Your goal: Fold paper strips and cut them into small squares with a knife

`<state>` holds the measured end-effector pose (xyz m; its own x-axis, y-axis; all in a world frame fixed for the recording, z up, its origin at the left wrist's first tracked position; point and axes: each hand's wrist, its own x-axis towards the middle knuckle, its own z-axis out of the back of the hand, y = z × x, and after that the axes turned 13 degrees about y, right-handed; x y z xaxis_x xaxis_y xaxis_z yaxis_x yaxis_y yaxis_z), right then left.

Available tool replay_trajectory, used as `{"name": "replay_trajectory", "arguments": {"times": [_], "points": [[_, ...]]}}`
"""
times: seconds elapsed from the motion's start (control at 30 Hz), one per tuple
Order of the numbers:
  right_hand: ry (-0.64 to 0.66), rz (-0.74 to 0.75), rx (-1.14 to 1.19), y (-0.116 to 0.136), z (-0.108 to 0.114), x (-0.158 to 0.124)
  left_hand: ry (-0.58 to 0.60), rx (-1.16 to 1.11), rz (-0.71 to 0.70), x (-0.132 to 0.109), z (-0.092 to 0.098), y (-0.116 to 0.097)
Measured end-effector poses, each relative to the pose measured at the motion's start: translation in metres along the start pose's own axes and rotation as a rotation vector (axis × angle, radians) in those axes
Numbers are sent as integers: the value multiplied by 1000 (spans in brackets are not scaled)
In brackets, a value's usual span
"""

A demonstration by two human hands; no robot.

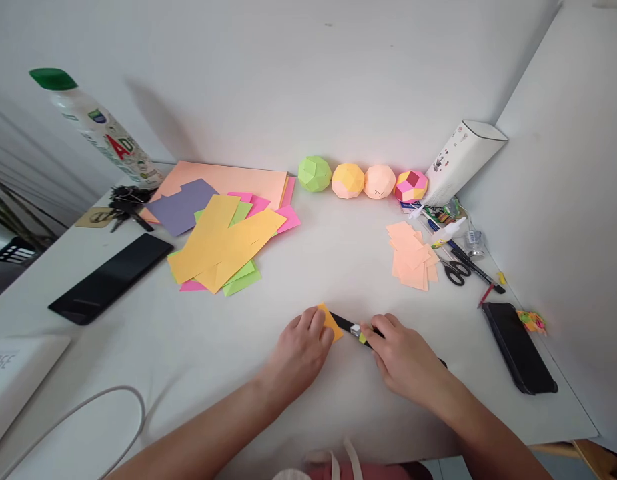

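Observation:
A small orange paper piece (331,325) lies near the table's front middle. My left hand (304,341) is closed over its left part, fingertips pressed on it; the covered part is hidden. My right hand (401,351) is wrapped round a black and yellow-green utility knife (357,329). The knife's dark blade (341,321) points left, and its tip meets the paper's right edge beside my left fingers. The knife's rear end shows past my right hand.
Coloured paper sheets (228,243) are heaped at the left, beside a black tablet (113,277). Several paper balls (348,181) line the wall. At the right are peach paper pieces (411,257), scissors (457,272), a glue bottle (448,232), pens and a phone (519,348).

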<state>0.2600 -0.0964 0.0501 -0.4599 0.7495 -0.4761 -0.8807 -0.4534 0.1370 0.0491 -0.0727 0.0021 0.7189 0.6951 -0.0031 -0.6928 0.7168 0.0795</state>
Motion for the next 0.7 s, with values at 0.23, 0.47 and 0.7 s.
{"name": "replay_trajectory", "arguments": {"times": [0.23, 0.47, 0.7], "points": [[-20, 12, 14, 1, 2, 2, 35, 6, 7, 0, 2, -1], [-19, 7, 4, 2, 2, 6, 132, 53, -3, 0, 8, -2], [-15, -20, -29, 5, 5, 8, 132, 63, -8, 0, 6, -2]]}}
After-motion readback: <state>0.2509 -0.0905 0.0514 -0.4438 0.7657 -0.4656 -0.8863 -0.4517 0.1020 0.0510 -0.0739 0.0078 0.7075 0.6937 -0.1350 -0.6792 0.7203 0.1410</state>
